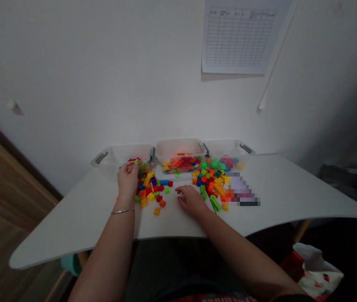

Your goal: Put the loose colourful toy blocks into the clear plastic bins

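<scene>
White ruled sheet (238, 35) is hanging on the wall ahead of me, its column headings too small for me to read, and no brand shows anywhere. From my head view, I am seeing three clear plastic bins (178, 149) with grey clips lined up along the far table edge. The middle one is holding flat orange and red pieces; the right one is holding green and pink rounded pieces. Two loose piles of plastic bricks (149, 188) are lying in front of them, with a blurred patch (241, 191) covering something beside the right pile. My left hand (128, 178) is raised at the left bin, fingertips drawn together at a small green brick (137, 161); I cannot tell whether they are pinching it. My right hand (191, 201) is resting open and empty on the white table (77, 226), just beside the bricks. A wooden floor (8, 180) is showing on the left.
</scene>
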Available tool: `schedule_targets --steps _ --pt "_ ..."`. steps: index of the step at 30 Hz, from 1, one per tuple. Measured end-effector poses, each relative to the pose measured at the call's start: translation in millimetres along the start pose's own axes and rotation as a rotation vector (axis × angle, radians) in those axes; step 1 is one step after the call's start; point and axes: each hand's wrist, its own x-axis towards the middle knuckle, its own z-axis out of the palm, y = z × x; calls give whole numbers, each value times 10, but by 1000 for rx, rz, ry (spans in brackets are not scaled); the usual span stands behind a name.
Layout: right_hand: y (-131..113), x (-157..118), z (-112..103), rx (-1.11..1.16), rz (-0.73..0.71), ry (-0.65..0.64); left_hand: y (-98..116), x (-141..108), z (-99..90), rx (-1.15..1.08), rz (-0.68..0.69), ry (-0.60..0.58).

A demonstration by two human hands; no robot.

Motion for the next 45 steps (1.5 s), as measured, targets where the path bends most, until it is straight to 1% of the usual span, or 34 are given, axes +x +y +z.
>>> schedule_targets --steps 2,3,5,7,9,12,14,17,22,27,31,34,36,38,42,45 --pt "5 4 3 -7 -15 -11 -27 106 -53 71 88 60" --pt "8 7 5 -11 -26 -19 -32 152 -76 153 146 80" --pt "15 10 9 -17 -45 -30 -22 223 -110 395 249 111" --pt "26 11 14 -20 -62 -30 6 258 -125 681 301 84" --pt "40 10 21 -22 -80 -25 36 256 -118 897 347 42" --pt "59 8 32 -26 -105 -24 51 215 -87 1056 416 -17" --pt "64 8 36 -29 -108 -25 36 183 -72 1087 452 -56" --pt "59 9 30 -27 -105 -35 -4 149 -75 1062 483 -78" --pt "38 10 7 -26 -107 -35 -45 116 -105 1016 479 -116" --pt "31 10 -1 -35 -87 -42 -57 60 -125 1047 485 -150" --pt "44 14 19 -33 -77 -40 -36 -70 -102 1050 489 -136" --pt "55 19 33 -29 -82 -37 -5 -213 -55 1062 549 -140" --pt "62 22 36 -29 -88 -42 14 -304 -23 1093 599 -194" --pt "69 22 37 -30 -92 -44 22 -377 -1 1137 611 -249" --pt "78 19 38 -27 -99 -37 7 -481 12 1253 557 -397" --pt "72 17 34 -26 -92 -36 15 -569 9 1310 513 -474"
